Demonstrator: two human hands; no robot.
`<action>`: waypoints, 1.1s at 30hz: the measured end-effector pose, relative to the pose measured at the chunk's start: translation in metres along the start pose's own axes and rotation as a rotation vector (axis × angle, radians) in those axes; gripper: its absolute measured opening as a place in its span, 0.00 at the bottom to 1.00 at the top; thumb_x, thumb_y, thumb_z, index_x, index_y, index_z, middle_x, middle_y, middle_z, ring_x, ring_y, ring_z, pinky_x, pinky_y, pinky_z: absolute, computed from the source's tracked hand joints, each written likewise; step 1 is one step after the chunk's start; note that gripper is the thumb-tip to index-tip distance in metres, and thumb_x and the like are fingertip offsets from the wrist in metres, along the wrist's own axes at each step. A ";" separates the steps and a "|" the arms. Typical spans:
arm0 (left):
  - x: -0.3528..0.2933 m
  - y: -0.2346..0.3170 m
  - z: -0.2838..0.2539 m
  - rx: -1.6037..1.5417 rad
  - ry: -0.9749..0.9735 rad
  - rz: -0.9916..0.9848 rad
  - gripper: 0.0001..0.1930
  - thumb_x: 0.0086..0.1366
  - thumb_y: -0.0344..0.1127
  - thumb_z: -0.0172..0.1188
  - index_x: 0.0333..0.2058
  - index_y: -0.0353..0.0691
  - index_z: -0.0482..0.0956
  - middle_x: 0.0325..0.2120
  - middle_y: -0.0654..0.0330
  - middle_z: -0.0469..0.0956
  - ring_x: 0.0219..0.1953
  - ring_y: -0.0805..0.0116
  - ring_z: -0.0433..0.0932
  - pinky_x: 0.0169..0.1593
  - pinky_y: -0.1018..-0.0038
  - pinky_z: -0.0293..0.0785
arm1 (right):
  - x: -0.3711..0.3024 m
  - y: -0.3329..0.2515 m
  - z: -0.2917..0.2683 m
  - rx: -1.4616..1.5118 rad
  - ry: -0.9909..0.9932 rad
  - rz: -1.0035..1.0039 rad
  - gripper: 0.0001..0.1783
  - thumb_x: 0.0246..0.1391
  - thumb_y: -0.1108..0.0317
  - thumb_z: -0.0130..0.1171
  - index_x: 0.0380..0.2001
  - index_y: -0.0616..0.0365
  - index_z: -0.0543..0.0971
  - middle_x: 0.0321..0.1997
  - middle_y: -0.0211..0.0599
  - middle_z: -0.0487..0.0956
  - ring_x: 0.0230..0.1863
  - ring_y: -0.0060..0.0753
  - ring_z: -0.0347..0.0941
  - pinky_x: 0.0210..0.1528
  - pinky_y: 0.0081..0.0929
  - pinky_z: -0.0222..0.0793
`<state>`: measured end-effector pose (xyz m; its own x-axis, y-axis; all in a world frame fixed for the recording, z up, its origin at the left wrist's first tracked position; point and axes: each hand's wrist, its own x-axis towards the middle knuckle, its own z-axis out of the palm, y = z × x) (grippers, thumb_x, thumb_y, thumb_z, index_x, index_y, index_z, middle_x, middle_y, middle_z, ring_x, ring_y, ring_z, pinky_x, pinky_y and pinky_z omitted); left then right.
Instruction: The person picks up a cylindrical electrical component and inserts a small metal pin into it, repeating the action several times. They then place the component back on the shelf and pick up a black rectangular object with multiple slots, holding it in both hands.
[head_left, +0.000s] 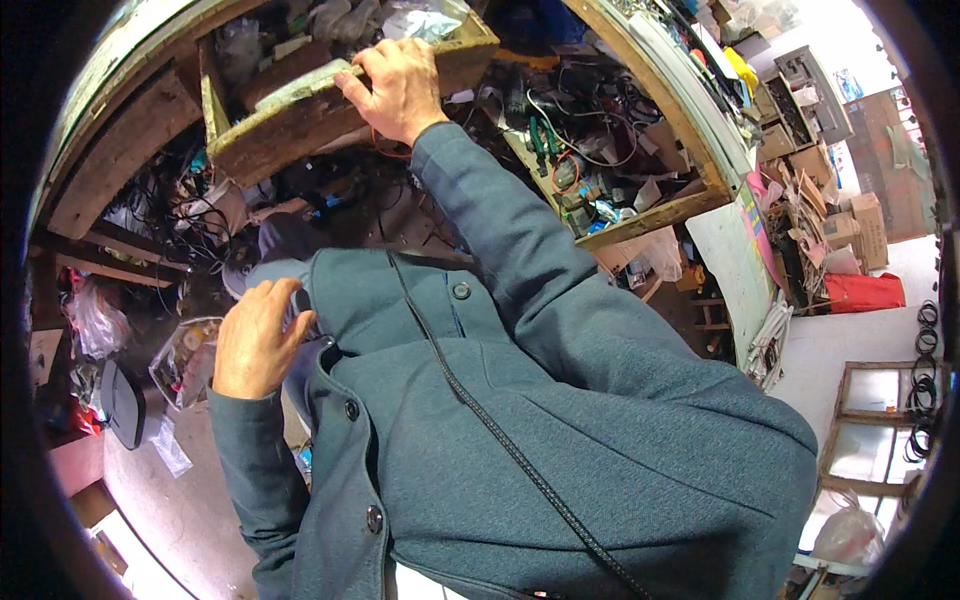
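A shallow wooden drawer (300, 143) stands pulled out at the top, with clear plastic bags and loose bits inside. My right hand (398, 92) is closed over its front board, fingers hooked over the top edge and thumb to the left. Beside the hem of my grey-green coat (600, 420), my left hand (258, 340) hangs with its fingers loosely bent and its thumb apart. Nothing shows in it. A dark cord (480, 395) runs down the coat's front.
A second drawer (655, 215), full of cables and tools, juts out at the upper right. Cables and clutter lie under the bench. At the left are a bag-lined bin (183, 362) and a dark flat object (122, 405). A red bag (864, 292) and cardboard boxes sit at the right.
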<state>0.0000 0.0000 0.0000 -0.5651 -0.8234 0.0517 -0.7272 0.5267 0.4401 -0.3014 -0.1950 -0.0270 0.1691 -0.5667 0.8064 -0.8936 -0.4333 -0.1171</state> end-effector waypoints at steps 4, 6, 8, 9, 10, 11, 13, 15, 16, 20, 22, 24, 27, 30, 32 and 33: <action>0.001 -0.001 0.005 -0.012 0.024 0.012 0.18 0.59 0.36 0.69 0.47 0.39 0.77 0.33 0.51 0.76 0.39 0.49 0.78 0.42 0.58 0.74 | 0.000 0.000 -0.002 -0.005 0.018 -0.013 0.22 0.58 0.42 0.61 0.34 0.51 0.85 0.37 0.37 0.81 0.47 0.47 0.74 0.57 0.46 0.62; 0.003 -0.003 0.008 -0.017 0.040 0.023 0.18 0.59 0.36 0.69 0.46 0.39 0.77 0.33 0.51 0.76 0.39 0.49 0.77 0.42 0.58 0.74 | 0.001 0.001 -0.003 -0.009 0.015 -0.017 0.22 0.58 0.42 0.61 0.34 0.51 0.85 0.37 0.37 0.81 0.47 0.47 0.74 0.57 0.46 0.62; 0.005 -0.004 0.012 -0.012 0.054 0.034 0.18 0.57 0.36 0.70 0.45 0.39 0.78 0.33 0.52 0.75 0.38 0.48 0.77 0.41 0.58 0.74 | 0.000 0.003 -0.004 -0.017 0.010 -0.017 0.22 0.58 0.43 0.61 0.34 0.51 0.85 0.37 0.37 0.81 0.46 0.47 0.74 0.57 0.46 0.62; 0.005 -0.005 0.013 -0.019 0.054 0.023 0.17 0.58 0.36 0.70 0.45 0.39 0.78 0.33 0.52 0.75 0.38 0.49 0.77 0.40 0.58 0.74 | 0.000 0.003 -0.003 -0.015 0.008 -0.015 0.22 0.58 0.42 0.61 0.34 0.51 0.85 0.37 0.37 0.81 0.46 0.47 0.74 0.57 0.46 0.62; 0.005 -0.007 0.014 -0.027 0.055 0.011 0.17 0.58 0.36 0.70 0.44 0.39 0.78 0.33 0.52 0.75 0.38 0.49 0.77 0.40 0.58 0.74 | 0.000 0.002 -0.003 -0.015 0.005 -0.014 0.22 0.58 0.42 0.61 0.34 0.51 0.85 0.37 0.37 0.81 0.46 0.47 0.74 0.57 0.46 0.62; 0.006 -0.008 0.015 -0.034 0.056 0.000 0.17 0.58 0.36 0.70 0.44 0.39 0.78 0.33 0.52 0.75 0.38 0.49 0.78 0.40 0.58 0.74 | 0.000 0.002 -0.003 -0.014 0.002 -0.012 0.22 0.58 0.42 0.61 0.34 0.51 0.85 0.37 0.37 0.81 0.46 0.47 0.74 0.57 0.46 0.62; 0.006 -0.010 0.017 -0.033 0.071 0.003 0.16 0.58 0.37 0.70 0.44 0.39 0.78 0.33 0.53 0.75 0.37 0.50 0.78 0.39 0.58 0.74 | 0.001 0.001 -0.002 -0.008 0.010 -0.017 0.22 0.58 0.42 0.61 0.34 0.51 0.85 0.37 0.37 0.81 0.46 0.46 0.74 0.56 0.46 0.62; 0.006 -0.012 0.019 -0.036 0.083 0.000 0.16 0.58 0.37 0.70 0.43 0.39 0.78 0.33 0.53 0.74 0.36 0.50 0.78 0.38 0.58 0.74 | 0.001 0.001 -0.001 -0.005 0.016 -0.019 0.22 0.58 0.42 0.61 0.34 0.51 0.85 0.37 0.37 0.81 0.46 0.46 0.74 0.56 0.45 0.62; 0.007 -0.013 0.021 -0.041 0.088 -0.005 0.16 0.58 0.37 0.70 0.43 0.39 0.79 0.33 0.53 0.74 0.36 0.50 0.78 0.38 0.58 0.74 | 0.000 0.001 -0.001 -0.005 0.018 -0.020 0.22 0.58 0.42 0.61 0.34 0.51 0.85 0.37 0.37 0.81 0.46 0.46 0.74 0.56 0.45 0.62; 0.009 -0.013 0.019 -0.061 0.072 -0.049 0.16 0.59 0.39 0.70 0.43 0.40 0.79 0.31 0.54 0.74 0.34 0.51 0.78 0.37 0.59 0.74 | 0.000 0.000 -0.002 -0.001 0.006 -0.013 0.22 0.58 0.42 0.61 0.34 0.51 0.85 0.37 0.37 0.82 0.46 0.46 0.75 0.56 0.45 0.62; 0.009 -0.013 0.018 -0.061 0.063 -0.057 0.16 0.59 0.39 0.70 0.43 0.41 0.79 0.31 0.54 0.74 0.34 0.52 0.78 0.37 0.60 0.74 | 0.000 0.000 -0.002 -0.003 0.014 -0.010 0.22 0.58 0.43 0.61 0.34 0.51 0.85 0.37 0.37 0.82 0.46 0.46 0.75 0.57 0.45 0.62; 0.009 -0.013 0.019 -0.064 0.065 -0.057 0.16 0.59 0.39 0.70 0.43 0.41 0.79 0.30 0.54 0.74 0.34 0.53 0.78 0.37 0.60 0.74 | 0.000 -0.001 -0.002 0.001 0.013 -0.008 0.22 0.58 0.43 0.61 0.34 0.51 0.85 0.37 0.37 0.82 0.46 0.47 0.75 0.57 0.46 0.61; 0.008 -0.013 0.018 -0.066 0.078 -0.047 0.16 0.58 0.39 0.71 0.43 0.42 0.79 0.30 0.55 0.74 0.33 0.53 0.78 0.37 0.60 0.74 | 0.000 -0.001 -0.001 0.014 0.016 -0.011 0.22 0.57 0.43 0.62 0.33 0.52 0.85 0.36 0.38 0.80 0.45 0.47 0.74 0.56 0.46 0.62; 0.009 -0.011 0.017 -0.054 0.072 -0.054 0.16 0.58 0.39 0.71 0.43 0.42 0.79 0.31 0.55 0.74 0.34 0.53 0.78 0.37 0.60 0.74 | 0.000 0.000 0.002 0.021 0.044 -0.022 0.23 0.54 0.43 0.64 0.32 0.54 0.85 0.34 0.40 0.78 0.45 0.48 0.72 0.56 0.47 0.62; 0.009 -0.012 0.018 -0.042 0.061 -0.073 0.16 0.58 0.39 0.71 0.43 0.42 0.79 0.31 0.54 0.74 0.34 0.53 0.78 0.37 0.59 0.74 | 0.000 -0.002 0.002 0.010 0.046 -0.023 0.23 0.54 0.43 0.64 0.32 0.54 0.85 0.34 0.40 0.78 0.45 0.48 0.72 0.56 0.47 0.62; 0.009 -0.012 0.018 -0.043 0.060 -0.072 0.16 0.58 0.39 0.71 0.43 0.42 0.79 0.31 0.54 0.75 0.34 0.52 0.79 0.37 0.59 0.74 | 0.000 -0.002 0.001 0.004 0.038 -0.019 0.23 0.56 0.43 0.63 0.32 0.53 0.85 0.35 0.39 0.79 0.45 0.48 0.73 0.56 0.46 0.62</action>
<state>-0.0033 -0.0096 -0.0213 -0.4866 -0.8706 0.0721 -0.7468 0.4574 0.4828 -0.2996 -0.1950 -0.0274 0.1698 -0.5314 0.8299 -0.8887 -0.4465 -0.1041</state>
